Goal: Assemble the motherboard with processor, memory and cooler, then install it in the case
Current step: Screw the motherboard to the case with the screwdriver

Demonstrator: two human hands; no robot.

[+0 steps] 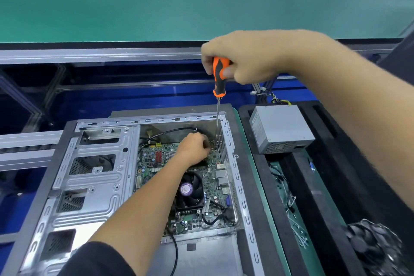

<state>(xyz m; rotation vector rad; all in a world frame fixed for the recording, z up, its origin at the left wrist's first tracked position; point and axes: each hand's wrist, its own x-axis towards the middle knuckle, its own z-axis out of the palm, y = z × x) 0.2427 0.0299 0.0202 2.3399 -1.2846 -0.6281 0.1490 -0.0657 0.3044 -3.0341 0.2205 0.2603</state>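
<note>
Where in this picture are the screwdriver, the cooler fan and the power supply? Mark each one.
screwdriver (219,74): head view, on its orange and black handle.
cooler fan (187,188): head view, on the purple hub label.
power supply (279,124): head view, on its grey top face.

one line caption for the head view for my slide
Right hand drives an orange-and-black screwdriver into the green motherboard inside the grey metal case.
</note>
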